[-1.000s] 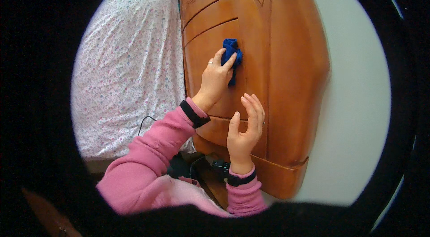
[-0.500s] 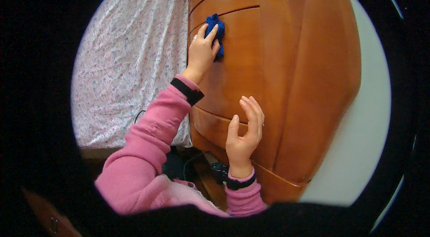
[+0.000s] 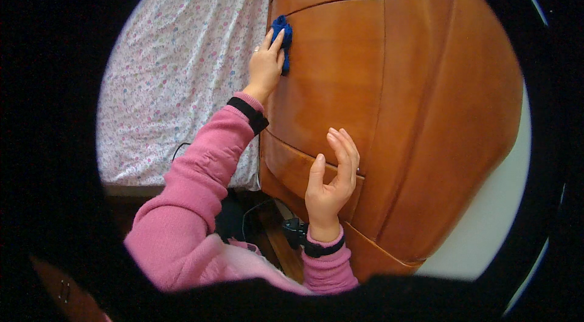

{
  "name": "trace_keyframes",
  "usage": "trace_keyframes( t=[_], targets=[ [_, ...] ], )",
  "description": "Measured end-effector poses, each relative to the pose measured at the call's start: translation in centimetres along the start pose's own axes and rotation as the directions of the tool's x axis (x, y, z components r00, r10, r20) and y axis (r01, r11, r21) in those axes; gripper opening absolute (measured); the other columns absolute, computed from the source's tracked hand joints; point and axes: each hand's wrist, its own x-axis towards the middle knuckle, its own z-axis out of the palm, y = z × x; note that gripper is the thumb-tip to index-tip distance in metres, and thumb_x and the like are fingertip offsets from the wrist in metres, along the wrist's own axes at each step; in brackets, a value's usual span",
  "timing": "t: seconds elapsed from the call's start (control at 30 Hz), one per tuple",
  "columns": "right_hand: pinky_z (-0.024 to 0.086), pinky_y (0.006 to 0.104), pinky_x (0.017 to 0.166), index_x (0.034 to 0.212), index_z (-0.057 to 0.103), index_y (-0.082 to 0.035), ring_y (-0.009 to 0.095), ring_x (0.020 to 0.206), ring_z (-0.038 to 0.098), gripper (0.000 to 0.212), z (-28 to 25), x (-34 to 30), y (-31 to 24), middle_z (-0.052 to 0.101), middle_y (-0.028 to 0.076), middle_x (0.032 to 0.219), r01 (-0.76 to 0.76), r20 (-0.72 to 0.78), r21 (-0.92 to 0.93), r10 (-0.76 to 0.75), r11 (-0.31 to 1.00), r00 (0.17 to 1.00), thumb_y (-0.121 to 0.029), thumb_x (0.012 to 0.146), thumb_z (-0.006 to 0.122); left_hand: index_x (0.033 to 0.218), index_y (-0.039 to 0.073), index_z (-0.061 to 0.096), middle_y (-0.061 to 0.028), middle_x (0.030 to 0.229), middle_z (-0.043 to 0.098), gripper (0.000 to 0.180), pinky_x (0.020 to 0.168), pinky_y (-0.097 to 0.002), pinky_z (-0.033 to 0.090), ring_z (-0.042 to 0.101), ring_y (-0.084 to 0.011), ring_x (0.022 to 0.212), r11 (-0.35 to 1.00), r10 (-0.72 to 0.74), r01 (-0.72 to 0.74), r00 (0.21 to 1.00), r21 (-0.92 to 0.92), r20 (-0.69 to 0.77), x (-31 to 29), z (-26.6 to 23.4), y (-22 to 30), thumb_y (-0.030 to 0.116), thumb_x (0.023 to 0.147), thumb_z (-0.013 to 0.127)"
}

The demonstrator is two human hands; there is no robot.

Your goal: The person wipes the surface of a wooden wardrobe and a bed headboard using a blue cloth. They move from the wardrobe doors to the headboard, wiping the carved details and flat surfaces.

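Note:
My left hand (image 3: 266, 67) reaches far forward and presses a crumpled dark blue cloth (image 3: 281, 33) against the wooden panel (image 3: 331, 72). The cloth lies at the panel's left edge, beside the bed, with my fingers over it and its lower end trailing below them. Nearer to me, my right hand (image 3: 333, 182) is raised in front of the wood, holding nothing. Its fingers are slightly curled and the thumb stands apart. Whether this hand touches the wood I cannot tell.
A bed with a floral sheet (image 3: 176, 78) fills the left side, right up against the wooden panel. A dark cable (image 3: 179, 150) runs by the bed's near edge. Between my arms, a black object (image 3: 295, 231) sits low. A pale surface (image 3: 480, 218) borders the wood at right.
My left hand and the cloth have slid left along the wood to its edge by the bed. The view has shifted slightly. My right hand keeps its pose.

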Motion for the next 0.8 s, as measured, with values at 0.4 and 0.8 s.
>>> trace_keyframes(
  t=[0.4, 0.8],
  targets=[
    [0.045, 0.0475, 0.116, 0.128, 0.069, -0.003, 0.036, 0.134, 0.059, 0.038, 0.3, -1.2, 0.4, 0.068, 0.014, 0.134, -0.030, 0.003, -0.009, 0.030, 1.000, 1.000, 0.004, 0.091, 0.064, 0.155, 0.017, 0.052, -0.0243, 0.152, 0.053, 0.052, 0.097, -0.0517, 0.056, 0.067, -0.0481, 0.113, 0.985, -0.165, 0.170, 0.969, -0.008, 0.184, -7.6, 1.7, -5.2, 0.015, 0.103, 0.059],
    [0.045, 0.0474, 0.115, 0.128, 0.069, -0.003, 0.036, 0.134, 0.059, 0.037, -0.5, -2.4, 0.3, 0.068, 0.013, 0.133, -0.048, -0.033, 0.004, 0.049, 0.999, 0.998, 0.003, 0.092, 0.063, 0.148, 0.011, 0.060, -0.0285, 0.140, 0.061, 0.054, 0.106, -0.0484, 0.052, 0.062, -0.0460, 0.125, 0.949, -0.270, 0.308, 0.903, -0.067, 0.334, -10.1, 0.6, -5.3, 0.013, 0.095, 0.069]
  ],
)
